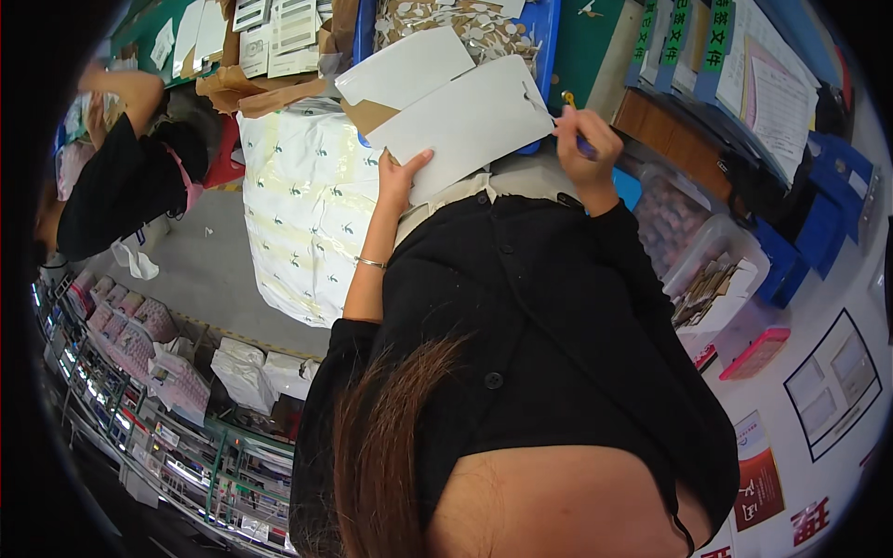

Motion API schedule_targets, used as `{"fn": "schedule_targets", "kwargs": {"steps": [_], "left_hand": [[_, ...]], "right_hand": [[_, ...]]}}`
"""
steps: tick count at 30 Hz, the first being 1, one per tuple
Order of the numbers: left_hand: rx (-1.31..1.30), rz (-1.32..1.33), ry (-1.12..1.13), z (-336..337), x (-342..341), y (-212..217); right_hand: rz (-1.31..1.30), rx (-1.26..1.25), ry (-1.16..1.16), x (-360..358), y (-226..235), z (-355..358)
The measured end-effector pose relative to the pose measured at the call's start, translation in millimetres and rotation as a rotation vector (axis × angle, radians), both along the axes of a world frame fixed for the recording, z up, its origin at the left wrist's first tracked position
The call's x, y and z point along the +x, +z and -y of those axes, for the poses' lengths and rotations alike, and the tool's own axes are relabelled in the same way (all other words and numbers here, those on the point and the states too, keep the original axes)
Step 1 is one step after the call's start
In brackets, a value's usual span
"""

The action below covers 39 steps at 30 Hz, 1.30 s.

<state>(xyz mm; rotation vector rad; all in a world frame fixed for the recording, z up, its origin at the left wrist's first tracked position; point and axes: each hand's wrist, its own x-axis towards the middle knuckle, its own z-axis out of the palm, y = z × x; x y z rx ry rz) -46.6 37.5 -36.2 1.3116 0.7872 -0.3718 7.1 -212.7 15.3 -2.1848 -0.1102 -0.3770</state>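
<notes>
My left hand (398, 183) grips the lower left edge of a white cardboard piece (474, 126), with its thumb on top and its fingers partly hidden. Another white panel (406, 70) lies against its far side, with brown board showing at the left; whether the two are joined I cannot tell. At the right end of the cardboard, my right hand (588, 153) is closed around a slim tool (568, 99) with a yellow end and a purplish part. The tool's exact kind is unclear. Beyond the cardboard stands a blue tray (549, 70) holding many small white and brown cut-out pieces.
A white patterned wrapped bundle (302, 214) stands to the left. File folders (693, 56) and clear plastic bins (674, 219) are on the right. Boxes with printed sheets (279, 37) sit at the back left. Another person (126, 186) works at far left.
</notes>
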Motion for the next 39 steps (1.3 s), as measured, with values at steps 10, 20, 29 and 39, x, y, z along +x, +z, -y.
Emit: {"fn": "schedule_targets", "kwargs": {"steps": [10,20,29,39], "left_hand": [[-0.092,0.029,0.081,-7,0,23],[-0.174,0.147,0.076,-14,5,99],[-0.16,0.141,0.088,-14,-7,116],[-0.236,0.126,0.101,-14,-12,115]], "right_hand": [[0.275,0.202,0.04,16,52,32],[-0.328,0.374,-0.041,43,128,40],[-0.873,0.57,0.404,50,113,46],[-0.984,1.079,0.455,48,91,53]]}}
